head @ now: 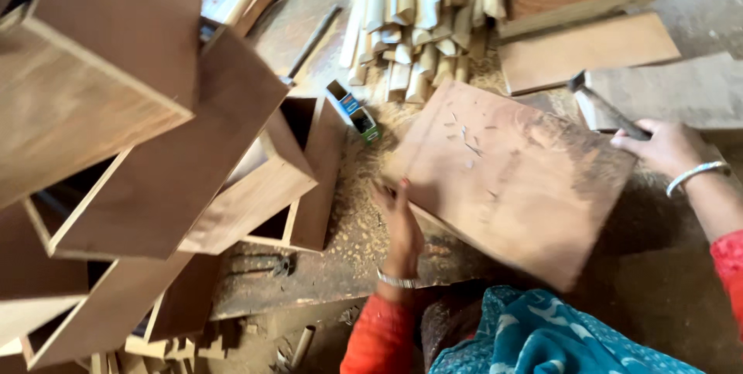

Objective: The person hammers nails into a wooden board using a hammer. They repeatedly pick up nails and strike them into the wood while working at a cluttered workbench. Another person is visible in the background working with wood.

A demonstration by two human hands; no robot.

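While the left hand (400, 223) is pressing flat, fingers spread, on the edge of a reddish-brown square plywood board (511, 177), the right hand (658, 146) is gripping a dark-headed hammer (607, 107) just right of that board.

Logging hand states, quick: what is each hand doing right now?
Left hand: open, fingers on the edge of the wooden board.
Right hand: closed on the hammer handle.
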